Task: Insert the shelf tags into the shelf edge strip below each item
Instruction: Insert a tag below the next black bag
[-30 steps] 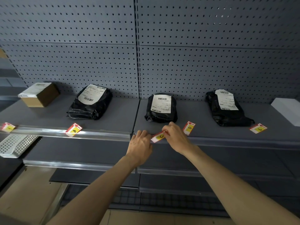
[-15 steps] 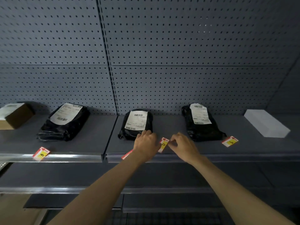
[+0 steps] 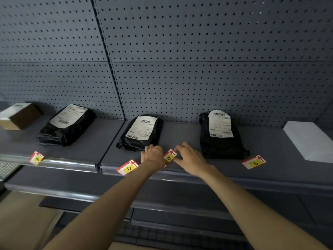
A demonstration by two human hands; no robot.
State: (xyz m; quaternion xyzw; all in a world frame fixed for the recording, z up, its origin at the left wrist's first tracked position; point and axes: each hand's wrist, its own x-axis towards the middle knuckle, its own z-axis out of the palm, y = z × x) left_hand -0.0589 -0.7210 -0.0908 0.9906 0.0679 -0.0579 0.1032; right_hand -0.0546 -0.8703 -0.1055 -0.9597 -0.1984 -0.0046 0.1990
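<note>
Red-and-white shelf tags with yellow letter patches lie along the front of the grey shelf. Tag D [image 3: 169,156] is tilted between my hands. My right hand [image 3: 190,159] pinches its upper right corner, and my left hand [image 3: 152,155] holds its left edge with curled fingers. Tag C [image 3: 127,167] rests slanted on the clear shelf edge strip [image 3: 225,179] below the middle black parcel [image 3: 142,132], left of my left wrist. Tag B [image 3: 37,158] sits at the strip below the left black parcel [image 3: 66,125]. Tag E [image 3: 253,161] lies near the right black parcel [image 3: 222,136].
A brown cardboard box [image 3: 19,116] stands at the shelf's far left and a white flat box [image 3: 310,141] at its far right. A pegboard wall [image 3: 180,69] backs the shelf. Lower shelves [image 3: 54,193] run beneath, and a white wire basket [image 3: 7,169] shows at the left edge.
Both hands let go of tag C at the strip and moved right to tag D. The view also shifted right and upward.
</note>
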